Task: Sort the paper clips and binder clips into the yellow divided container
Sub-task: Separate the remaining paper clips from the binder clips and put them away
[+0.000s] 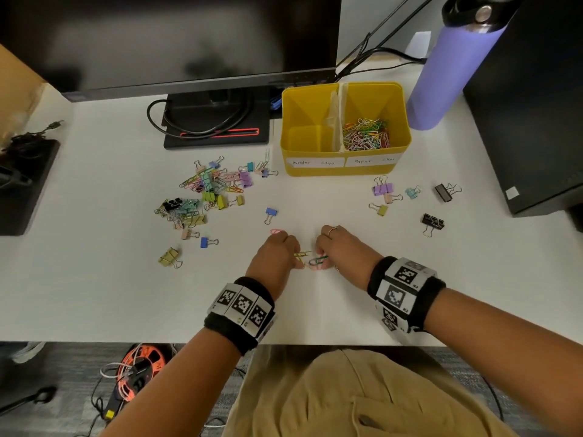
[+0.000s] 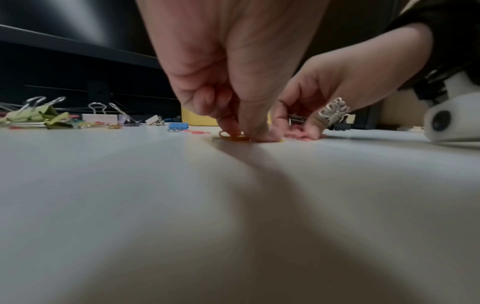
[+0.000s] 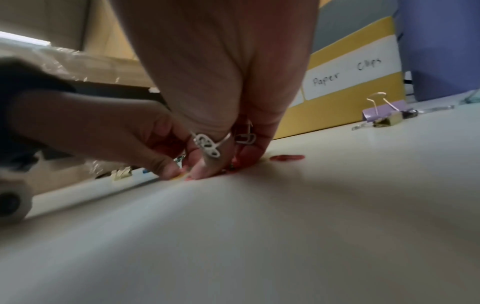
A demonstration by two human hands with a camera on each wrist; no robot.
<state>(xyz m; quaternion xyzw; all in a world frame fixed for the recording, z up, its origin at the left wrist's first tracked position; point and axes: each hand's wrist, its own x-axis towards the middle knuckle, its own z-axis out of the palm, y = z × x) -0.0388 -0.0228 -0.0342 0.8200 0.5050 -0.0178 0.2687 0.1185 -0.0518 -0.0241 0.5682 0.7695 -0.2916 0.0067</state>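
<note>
Smooth white bench [image 1: 94,294] carries everything, matt and flat under a black monitor [image 1: 170,39]. Near its front edge the two hands sit close together, fingertips down: the left hand [image 1: 277,253] pinches a thin yellow wire paper clip [image 1: 302,254] against the surface, and the right hand [image 1: 342,249], wearing silver rings, has its fingers curled around a small bunch of green and pink paper clips [image 1: 318,262]. A lone pink paper clip [image 1: 277,231] lies just beyond the left knuckles. Farther out, folded-metal binder clips with wire handles lie in a tangled heap [image 1: 205,197] to the left and a loose scatter [image 1: 410,200] to the right. Behind stands the yellow plastic container [image 1: 344,170], its white labels handwritten "Binder Clips" and "Paper Clips"; the right compartment holds a pile of colored paper clips [image 1: 366,135]. A lilac bottle [image 1: 451,77] stands beside it.
</note>
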